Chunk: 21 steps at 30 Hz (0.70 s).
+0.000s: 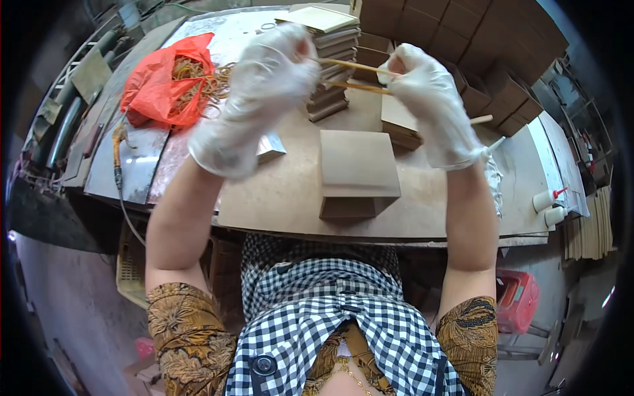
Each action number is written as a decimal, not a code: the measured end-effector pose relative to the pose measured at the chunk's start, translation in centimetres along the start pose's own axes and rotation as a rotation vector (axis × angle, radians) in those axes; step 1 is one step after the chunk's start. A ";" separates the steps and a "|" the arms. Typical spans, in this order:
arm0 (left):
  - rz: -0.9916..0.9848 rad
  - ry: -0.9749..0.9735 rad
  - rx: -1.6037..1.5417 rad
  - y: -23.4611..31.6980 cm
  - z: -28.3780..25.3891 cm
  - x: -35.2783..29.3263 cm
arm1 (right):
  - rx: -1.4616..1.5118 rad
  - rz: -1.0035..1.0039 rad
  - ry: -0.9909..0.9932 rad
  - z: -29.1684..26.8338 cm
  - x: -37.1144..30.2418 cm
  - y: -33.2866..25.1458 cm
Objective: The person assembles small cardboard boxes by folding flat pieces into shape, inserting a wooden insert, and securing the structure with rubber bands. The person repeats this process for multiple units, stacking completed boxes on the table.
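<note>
Largest first, places taken from the brown box (360, 164). The counter (277, 208) carries the box near its edge on my body's side. Beyond the box and slightly left rises a tall stack of flat panels (338, 43). A red plastic bag (148, 92) lies well to the left of the box and farther out, its mouth spilling loose bands (188, 76). A low stack of panels (398, 119) sits just beyond the box on the right.

The box: squared to me, flat face up, neither hand on it. My gloved left hand (271, 82) is beyond it to the left, my gloved right hand (429, 99) beyond it to the right, both raised.

Smallest: one rubber band (356, 65), drawn out between my two hands, beyond the box, two strands apart. Fingers of each hand are pinched on one end. The band's long axis runs crosswise, left to right, roughly along the box's far edge.

Key relation: the box lies bodyward of my fingers and, I judge, below them. My right fingers look a little nearer to it. Height of band over box: cannot tell.
</note>
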<state>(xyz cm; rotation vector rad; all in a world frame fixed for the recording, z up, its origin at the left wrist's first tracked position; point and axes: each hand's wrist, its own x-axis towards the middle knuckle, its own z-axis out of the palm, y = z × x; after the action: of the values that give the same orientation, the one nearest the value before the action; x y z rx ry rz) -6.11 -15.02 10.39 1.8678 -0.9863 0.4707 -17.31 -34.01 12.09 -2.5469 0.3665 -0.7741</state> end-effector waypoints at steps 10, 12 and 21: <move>-0.625 -0.555 -0.355 -4.4 1.5 -3.8 | 0.611 0.622 -0.449 1.8 -2.7 10.4; -0.731 -0.594 -0.416 -4.1 1.6 -4.2 | 0.674 0.633 -0.410 2.7 -3.3 11.4; -0.884 -0.686 -0.608 -5.6 2.6 -5.4 | 1.005 0.720 -0.488 4.1 -4.5 13.4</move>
<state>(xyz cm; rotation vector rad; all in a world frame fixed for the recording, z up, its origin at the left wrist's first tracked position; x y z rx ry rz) -5.14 -13.60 2.41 1.6776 -0.5075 -0.9443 -20.15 -42.49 0.39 -1.4104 0.5084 0.0030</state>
